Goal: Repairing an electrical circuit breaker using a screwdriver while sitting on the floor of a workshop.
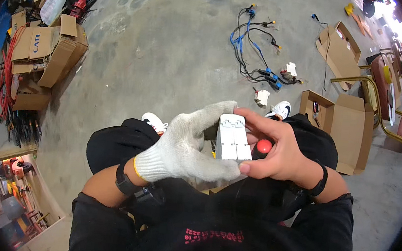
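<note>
Above my lap I hold a white two-section circuit breaker (236, 138) between both hands. My left hand (184, 141), in a whitish knitted glove, is closed on its left side, thumb at the near end and fingers at the far end. My bare right hand (277, 146) grips the opposite side, its thumb tip at the near corner. Tucked in my right palm is a tool handle with a red rounded end (263, 146) and a black body, likely a screwdriver; its shaft is hidden. The breaker's underside cannot be seen.
On the concrete floor ahead lie a black-and-blue cable harness (242, 46) and two white blocks (261, 97) (290, 70). An open cardboard box (352, 134) with a screwdriver inside sits to the right, near a chair (379, 85). Cartons (47, 50) and red wires stand left.
</note>
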Motion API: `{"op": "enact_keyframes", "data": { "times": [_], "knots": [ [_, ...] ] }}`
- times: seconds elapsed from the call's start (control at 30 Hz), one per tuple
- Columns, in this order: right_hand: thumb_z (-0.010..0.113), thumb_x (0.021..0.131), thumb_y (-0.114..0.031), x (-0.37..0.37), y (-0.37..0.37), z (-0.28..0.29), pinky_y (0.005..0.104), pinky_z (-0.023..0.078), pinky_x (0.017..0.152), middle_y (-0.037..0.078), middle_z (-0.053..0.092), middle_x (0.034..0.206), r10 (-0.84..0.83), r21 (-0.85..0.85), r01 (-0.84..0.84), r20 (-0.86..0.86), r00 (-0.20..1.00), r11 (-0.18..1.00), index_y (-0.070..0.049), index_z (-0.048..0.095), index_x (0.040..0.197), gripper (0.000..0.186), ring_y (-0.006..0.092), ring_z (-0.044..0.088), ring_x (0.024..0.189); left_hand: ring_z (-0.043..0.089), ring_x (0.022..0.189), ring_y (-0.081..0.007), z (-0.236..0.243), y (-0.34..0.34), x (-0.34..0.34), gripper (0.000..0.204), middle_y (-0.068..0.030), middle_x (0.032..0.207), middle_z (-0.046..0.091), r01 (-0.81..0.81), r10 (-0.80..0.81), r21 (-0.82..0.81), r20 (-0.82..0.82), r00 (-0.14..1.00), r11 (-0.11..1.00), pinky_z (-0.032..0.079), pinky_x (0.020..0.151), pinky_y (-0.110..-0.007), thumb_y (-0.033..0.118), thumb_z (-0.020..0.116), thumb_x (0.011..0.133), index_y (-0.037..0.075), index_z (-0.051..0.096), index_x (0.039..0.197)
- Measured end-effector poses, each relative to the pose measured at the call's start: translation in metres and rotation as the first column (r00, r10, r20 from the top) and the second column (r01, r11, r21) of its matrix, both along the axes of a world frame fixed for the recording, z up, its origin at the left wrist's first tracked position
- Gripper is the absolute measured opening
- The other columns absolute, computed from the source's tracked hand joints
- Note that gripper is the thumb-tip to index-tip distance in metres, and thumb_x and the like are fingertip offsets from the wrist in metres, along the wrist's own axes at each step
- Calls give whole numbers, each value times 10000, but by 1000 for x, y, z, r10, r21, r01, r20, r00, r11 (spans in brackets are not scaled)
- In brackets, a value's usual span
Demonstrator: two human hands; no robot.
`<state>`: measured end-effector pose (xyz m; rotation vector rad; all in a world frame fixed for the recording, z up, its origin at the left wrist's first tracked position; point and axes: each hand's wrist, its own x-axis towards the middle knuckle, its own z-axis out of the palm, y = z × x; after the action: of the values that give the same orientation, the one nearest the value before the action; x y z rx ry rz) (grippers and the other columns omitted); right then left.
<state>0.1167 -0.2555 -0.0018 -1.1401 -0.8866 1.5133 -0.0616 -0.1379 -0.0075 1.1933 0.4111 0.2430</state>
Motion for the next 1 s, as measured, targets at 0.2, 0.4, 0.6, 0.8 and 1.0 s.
{"op": "enact_keyframes", "data": {
  "times": [0.2, 0.4, 0.6, 0.8, 1.0],
  "knots": [
    [811, 720, -102, 1, 3, -2, 363, 396, 1062, 204, 497, 1343, -30, 0, 30, -71, 997, 1000, 117, 350, 1383, 836, 223, 511, 1222, 608, 1090, -184, -5, 6, -1, 842, -150, 1182, 626, 12, -16, 169, 23, 1000, 985, 484, 962, -337, 164, 866, 669, -69, 420, 1343],
    [828, 688, -105, -9, 3, -6, 358, 390, 1065, 179, 490, 1348, -121, 46, 127, -114, 986, 991, 74, 324, 1414, 901, 222, 504, 1229, 528, 1224, -286, -9, 11, -1, 1045, -191, 1355, 494, 67, -62, -48, 81, 995, 997, 410, 1050, -434, 116, 870, 644, -14, 246, 1472],
    [819, 637, -120, 5, 8, -9, 314, 448, 957, 152, 478, 1366, -82, 416, -87, 373, 924, 905, 33, 287, 1433, 969, 191, 538, 1160, 408, 1328, -276, -5, 6, -3, 1186, -177, 1448, 373, 143, -141, -3, 149, 979, 990, 339, 1098, -405, 133, 867, 664, 54, 55, 1525],
    [783, 619, -147, 1, 3, -16, 324, 493, 906, 142, 524, 1336, -95, 341, -58, 415, 905, 938, -21, 315, 1441, 955, 231, 558, 1175, 443, 1282, -256, -6, 0, 2, 1140, -165, 1396, 410, 119, -114, -62, 84, 990, 991, 368, 1070, -380, 188, 853, 673, 41, 94, 1510],
    [789, 616, -174, 1, 8, -13, 369, 438, 983, 172, 484, 1368, -75, 340, -114, 498, 864, 934, -9, 280, 1457, 997, 295, 517, 1209, 462, 1256, -237, -5, 1, -2, 1084, -170, 1366, 433, 102, -98, -76, 57, 994, 992, 384, 1047, -360, 213, 826, 684, 21, 132, 1494]
  ]
}}
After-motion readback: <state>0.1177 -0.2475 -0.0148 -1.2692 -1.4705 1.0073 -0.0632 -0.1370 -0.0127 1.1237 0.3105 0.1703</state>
